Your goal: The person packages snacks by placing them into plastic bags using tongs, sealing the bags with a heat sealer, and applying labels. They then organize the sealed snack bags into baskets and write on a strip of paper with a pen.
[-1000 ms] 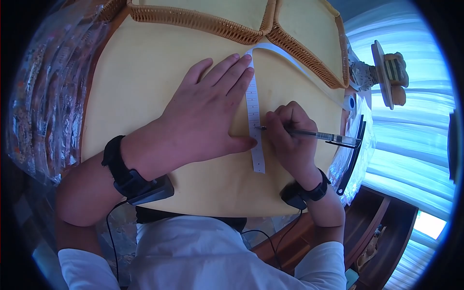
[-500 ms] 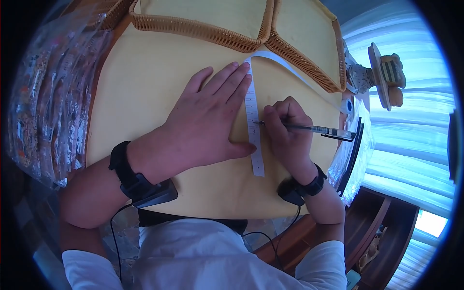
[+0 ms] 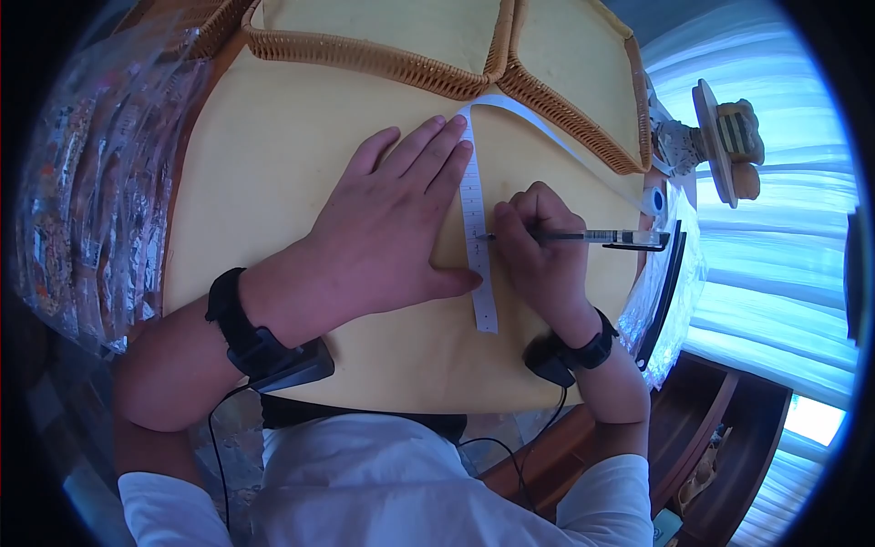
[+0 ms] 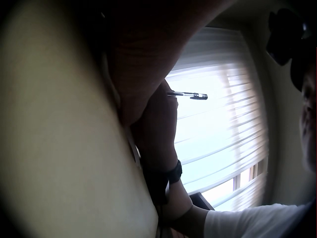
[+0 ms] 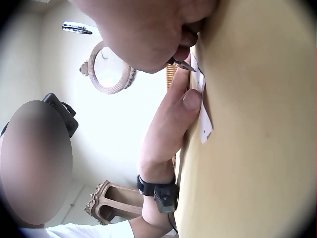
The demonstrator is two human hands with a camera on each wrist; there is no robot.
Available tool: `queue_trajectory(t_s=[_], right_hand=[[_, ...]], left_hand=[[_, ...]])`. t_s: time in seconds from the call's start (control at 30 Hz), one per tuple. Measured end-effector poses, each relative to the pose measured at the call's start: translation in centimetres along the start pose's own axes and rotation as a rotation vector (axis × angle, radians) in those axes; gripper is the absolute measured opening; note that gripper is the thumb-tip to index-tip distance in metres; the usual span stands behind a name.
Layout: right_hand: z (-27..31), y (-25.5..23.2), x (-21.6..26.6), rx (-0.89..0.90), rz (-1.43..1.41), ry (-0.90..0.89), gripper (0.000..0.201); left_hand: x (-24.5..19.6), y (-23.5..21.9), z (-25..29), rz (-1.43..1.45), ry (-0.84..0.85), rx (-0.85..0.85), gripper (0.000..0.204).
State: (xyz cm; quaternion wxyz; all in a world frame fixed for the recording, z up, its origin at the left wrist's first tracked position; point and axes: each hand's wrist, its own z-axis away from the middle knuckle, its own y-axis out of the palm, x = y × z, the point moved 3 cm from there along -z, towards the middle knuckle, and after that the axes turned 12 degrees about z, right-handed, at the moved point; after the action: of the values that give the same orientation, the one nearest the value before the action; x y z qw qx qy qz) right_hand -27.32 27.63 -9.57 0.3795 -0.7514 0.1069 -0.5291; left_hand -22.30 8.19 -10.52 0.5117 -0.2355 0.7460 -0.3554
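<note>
A white paper strip with short cross lines and small handwritten marks runs lengthwise down the pale tabletop. My left hand lies flat beside it, with its fingertips at the strip's far part and its thumb on the near part. In my right hand I grip a clear-barrelled pen with a dark clip. The pen tip is right at the strip, between my left thumb and fingers. Seen from the right wrist, the pen's metal tip points at the paper, close to the left thumb.
Past the fingertips the strip curls right toward a small roll at the table edge. Wicker trays stand at the far side. Plastic-wrapped packets lie along the left, and clear plastic with a black bar sits at the right edge.
The pen tip has shifted slightly along the strip, and the pen's back end has swung a little away from the body. The left hand keeps its place on the strip; the head view has tilted slightly.
</note>
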Motion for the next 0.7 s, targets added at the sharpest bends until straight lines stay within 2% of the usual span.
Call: queue_trajectory(t_s=[0.1, 0.43, 0.7], right_hand=[[-0.20, 0.16, -1.00, -0.046, -0.151, 0.096, 0.028], [-0.54, 0.59, -0.04, -0.069, -0.092, 0.066, 0.027], [-0.50, 0.60, -0.73, -0.035, -0.088, 0.115, 0.027]], left_hand=[[0.04, -0.02, -0.01, -0.003, 0.010, -0.009, 0.113], [-0.12, -0.17, -0.06, -0.006, -0.007, 0.015, 0.117], [-0.10, -0.04, -0.05, -0.016, -0.010, 0.019, 0.118]])
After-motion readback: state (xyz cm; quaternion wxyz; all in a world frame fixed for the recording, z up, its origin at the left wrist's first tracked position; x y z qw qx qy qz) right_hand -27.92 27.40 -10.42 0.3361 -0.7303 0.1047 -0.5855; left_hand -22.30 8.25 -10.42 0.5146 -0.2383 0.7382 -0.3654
